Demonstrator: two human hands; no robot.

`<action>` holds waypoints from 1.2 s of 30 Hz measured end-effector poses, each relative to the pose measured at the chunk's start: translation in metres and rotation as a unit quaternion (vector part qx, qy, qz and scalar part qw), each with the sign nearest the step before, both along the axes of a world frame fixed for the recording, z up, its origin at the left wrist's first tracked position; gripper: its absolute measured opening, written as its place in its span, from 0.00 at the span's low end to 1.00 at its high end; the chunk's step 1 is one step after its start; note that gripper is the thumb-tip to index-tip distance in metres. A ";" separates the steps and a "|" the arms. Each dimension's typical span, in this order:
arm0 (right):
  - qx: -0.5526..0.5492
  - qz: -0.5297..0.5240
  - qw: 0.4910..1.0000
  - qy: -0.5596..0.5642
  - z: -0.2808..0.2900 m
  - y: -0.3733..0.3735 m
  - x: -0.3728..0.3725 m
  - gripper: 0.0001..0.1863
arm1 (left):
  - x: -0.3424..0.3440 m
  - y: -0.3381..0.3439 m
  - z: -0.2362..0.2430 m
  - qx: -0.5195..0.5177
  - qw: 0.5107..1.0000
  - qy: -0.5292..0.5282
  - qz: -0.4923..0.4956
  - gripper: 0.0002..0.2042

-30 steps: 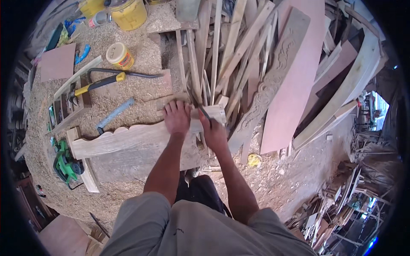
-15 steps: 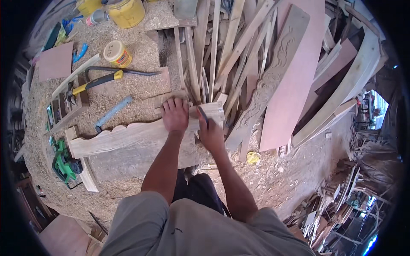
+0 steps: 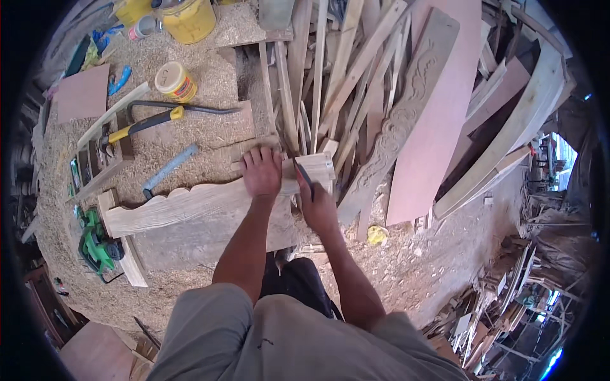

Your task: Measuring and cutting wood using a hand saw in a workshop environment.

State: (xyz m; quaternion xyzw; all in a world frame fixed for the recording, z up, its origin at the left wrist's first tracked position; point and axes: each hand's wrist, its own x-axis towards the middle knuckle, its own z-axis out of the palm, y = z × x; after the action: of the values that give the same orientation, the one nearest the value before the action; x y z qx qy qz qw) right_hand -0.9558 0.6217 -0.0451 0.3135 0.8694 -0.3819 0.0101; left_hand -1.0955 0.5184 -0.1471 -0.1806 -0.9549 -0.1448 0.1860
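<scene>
A long pale wooden board (image 3: pixel 171 209) with a scalloped far edge lies across the bench in front of me. Toward its right end my left hand (image 3: pixel 261 171) presses down on it, fingers bent over the far edge. My right hand (image 3: pixel 319 211) is closed round the red and black handle of what looks like a handsaw (image 3: pixel 303 174). Its dark, thin blade is seen nearly edge-on and crosses the board just right of my left hand. How deep the blade sits in the wood cannot be made out.
Left on the sawdust-strewn bench are a hammer (image 3: pixel 136 127), a pry bar (image 3: pixel 197 106), a yellow tub (image 3: pixel 176 82), a grey metal strip (image 3: pixel 170 169) and a green power tool (image 3: pixel 95 244). Wood strips and a carved board (image 3: pixel 406 114) lean at the right.
My right hand has drawn back toward me and slightly right with the saw, showing more of the blade. My left hand stays on the board.
</scene>
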 end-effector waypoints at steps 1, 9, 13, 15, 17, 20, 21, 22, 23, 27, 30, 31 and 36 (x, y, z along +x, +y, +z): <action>0.015 0.002 0.999 0.037 -0.013 0.002 -0.007 0.23 | 0.004 -0.002 0.003 -0.006 1.000 -0.018 -0.001 0.13; -0.133 -0.161 0.952 -0.222 0.187 -0.050 0.186 0.19 | -0.003 0.006 0.008 -0.034 0.997 -0.075 0.012 0.12; -0.087 -0.098 0.972 -0.197 0.079 -0.024 0.065 0.20 | -0.005 0.003 -0.001 -0.026 0.999 -0.033 0.011 0.13; -0.006 -0.037 0.999 -0.002 0.013 -0.007 0.004 0.27 | 0.001 0.001 0.003 -0.020 0.999 -0.037 0.008 0.13; -0.030 -0.009 0.999 0.026 0.000 0.000 0.004 0.28 | 0.006 -0.001 0.012 -0.013 0.999 -0.051 -0.007 0.13; -0.083 -0.063 0.988 -0.111 0.080 -0.016 0.093 0.27 | 0.006 0.003 0.021 0.017 0.999 -0.042 -0.011 0.13; -0.093 -0.072 0.987 -0.109 0.119 -0.028 0.134 0.25 | 0.005 0.004 0.021 0.005 0.999 -0.043 -0.009 0.13; -0.141 -0.126 0.969 -0.157 0.157 -0.039 0.171 0.23 | 0.003 0.005 0.019 -0.011 0.999 -0.052 -0.009 0.13; -0.136 -0.142 0.968 -0.159 0.183 -0.050 0.194 0.22 | 0.001 0.007 0.015 -0.022 0.999 -0.050 0.001 0.13; -0.020 0.011 0.983 -0.181 0.126 -0.040 0.131 0.18 | -0.007 0.006 0.001 -0.032 0.999 -0.035 0.013 0.13; -0.046 -0.053 0.997 0.016 0.004 -0.011 0.022 0.23 | 0.000 0.002 0.004 -0.022 0.999 -0.045 0.011 0.13; -0.032 -0.035 0.997 0.057 -0.013 -0.004 0.010 0.25 | 0.001 0.000 0.009 -0.017 0.999 -0.043 0.008 0.13; -0.055 -0.024 0.997 -0.053 0.107 -0.031 0.125 0.23 | -0.001 0.005 0.025 0.007 0.999 -0.043 -0.007 0.13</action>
State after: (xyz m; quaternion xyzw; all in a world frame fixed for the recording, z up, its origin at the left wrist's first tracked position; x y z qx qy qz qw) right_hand -0.8304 0.5912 0.0623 0.3529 0.8375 -0.4122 0.0640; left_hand -1.0964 0.5231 -0.1224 -0.1796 -0.9597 -0.1603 0.1447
